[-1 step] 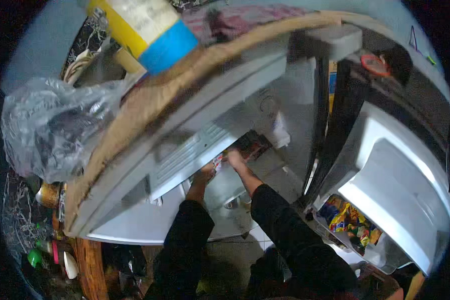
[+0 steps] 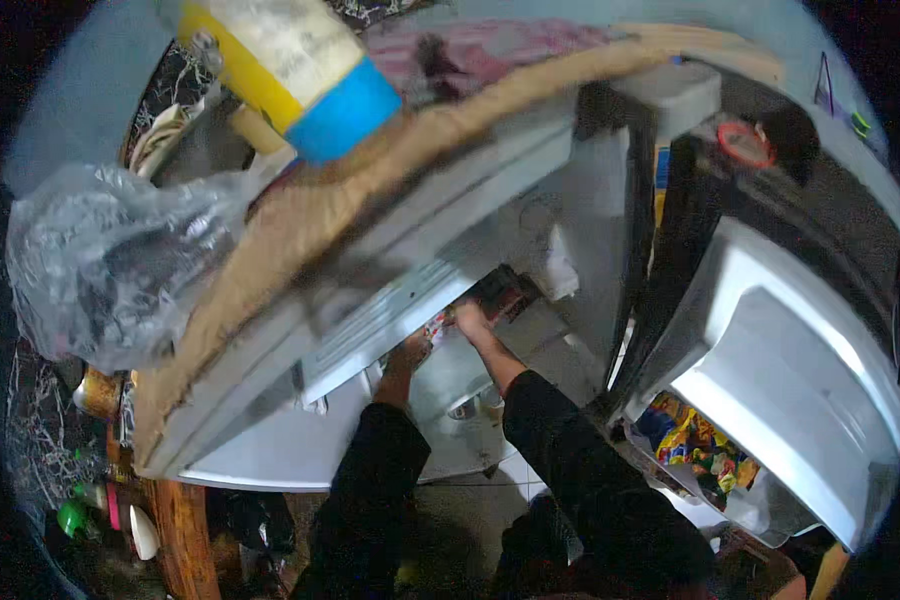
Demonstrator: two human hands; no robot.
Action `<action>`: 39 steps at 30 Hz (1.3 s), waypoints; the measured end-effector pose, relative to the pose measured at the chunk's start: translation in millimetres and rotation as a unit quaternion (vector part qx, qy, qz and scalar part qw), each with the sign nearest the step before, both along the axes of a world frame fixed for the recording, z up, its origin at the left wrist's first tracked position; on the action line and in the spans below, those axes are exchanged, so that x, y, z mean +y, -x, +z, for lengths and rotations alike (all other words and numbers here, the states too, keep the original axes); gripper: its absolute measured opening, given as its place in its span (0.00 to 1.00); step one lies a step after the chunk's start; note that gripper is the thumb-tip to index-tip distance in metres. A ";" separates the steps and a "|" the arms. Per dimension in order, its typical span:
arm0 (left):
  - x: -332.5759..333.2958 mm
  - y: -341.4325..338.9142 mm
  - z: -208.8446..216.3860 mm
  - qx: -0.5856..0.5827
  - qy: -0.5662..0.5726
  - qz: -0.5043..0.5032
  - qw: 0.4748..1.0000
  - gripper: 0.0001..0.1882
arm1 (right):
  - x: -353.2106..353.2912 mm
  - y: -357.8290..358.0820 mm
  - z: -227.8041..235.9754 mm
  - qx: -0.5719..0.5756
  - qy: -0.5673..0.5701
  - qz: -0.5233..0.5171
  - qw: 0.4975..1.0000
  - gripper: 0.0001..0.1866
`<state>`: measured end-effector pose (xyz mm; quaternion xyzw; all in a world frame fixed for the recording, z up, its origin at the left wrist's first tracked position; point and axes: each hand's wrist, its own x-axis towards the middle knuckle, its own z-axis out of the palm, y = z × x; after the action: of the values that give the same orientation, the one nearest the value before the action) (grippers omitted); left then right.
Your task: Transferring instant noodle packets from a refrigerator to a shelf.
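Both my arms, in dark sleeves, reach into the open white refrigerator [image 2: 260,430]. My left hand [image 2: 408,354] is closed at the left end of a small red-and-white patterned thing [image 2: 436,325] below a ribbed white panel [image 2: 390,315]. Beside it, to the right, my right hand [image 2: 472,320] is closed against the other end of that thing; its fingertips are hidden. Just beyond the right hand lies a dark, box-like thing [image 2: 505,292] with some reddish parts. A glassy shelf [image 2: 445,375] extends beneath my hands, with small round containers [image 2: 463,408] under it.
The refrigerator door [image 2: 790,370] stands open at right, colourful packets [image 2: 705,445] in its bin. On top are a yellow, white and blue container [image 2: 315,85] and a clear plastic bag [image 2: 120,260]. A white pointed thing [image 2: 561,265] is inside. Bottles [image 2: 72,517] stand at lower left.
The whole view has shifted very slightly. My hands keep their place at the red-and-white thing.
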<state>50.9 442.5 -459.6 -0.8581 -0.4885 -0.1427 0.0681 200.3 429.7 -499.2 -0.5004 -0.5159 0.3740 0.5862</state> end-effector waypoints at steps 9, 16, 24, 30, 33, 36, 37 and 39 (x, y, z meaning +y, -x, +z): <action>-150.0 -38.1 101.3 -0.366 0.095 0.200 0.904 0.14 | -155.6 -30.7 123.7 -0.175 0.157 -0.097 0.967 0.14; -387.0 -9.3 258.1 -0.340 -0.047 -0.092 0.935 0.11 | -426.7 -125.3 351.7 -0.298 0.157 -0.001 0.942 0.16; -446.6 -23.3 390.7 -0.654 0.321 0.019 0.684 0.12 | -557.4 -238.8 546.1 -0.165 0.014 0.053 0.985 0.09; -461.6 -83.3 406.9 -0.825 0.475 -0.082 0.295 0.22 | -574.8 -317.1 545.7 0.052 -0.022 0.041 0.998 0.13; -483.5 -98.0 404.4 -0.804 0.555 -0.206 0.057 0.23 | -580.3 -323.5 524.8 0.221 0.012 0.069 0.973 0.15; -506.3 -91.4 400.7 -0.790 0.589 -0.170 0.027 0.24 | -589.8 -305.4 503.9 0.287 0.018 0.105 0.952 0.17; -512.7 -83.1 400.6 -0.792 0.582 -0.181 0.024 0.24 | -593.8 -299.7 501.5 0.262 -0.039 0.131 0.955 0.14; -522.1 -62.9 402.8 -0.760 0.638 -0.108 0.060 0.25 | -600.4 -284.6 500.1 0.317 -0.061 0.164 0.932 0.19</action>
<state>113.8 -79.6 -56.8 -0.0398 -0.0792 -0.3566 -0.9301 484.9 -170.7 0.8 -0.2274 -0.3996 0.5723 0.6790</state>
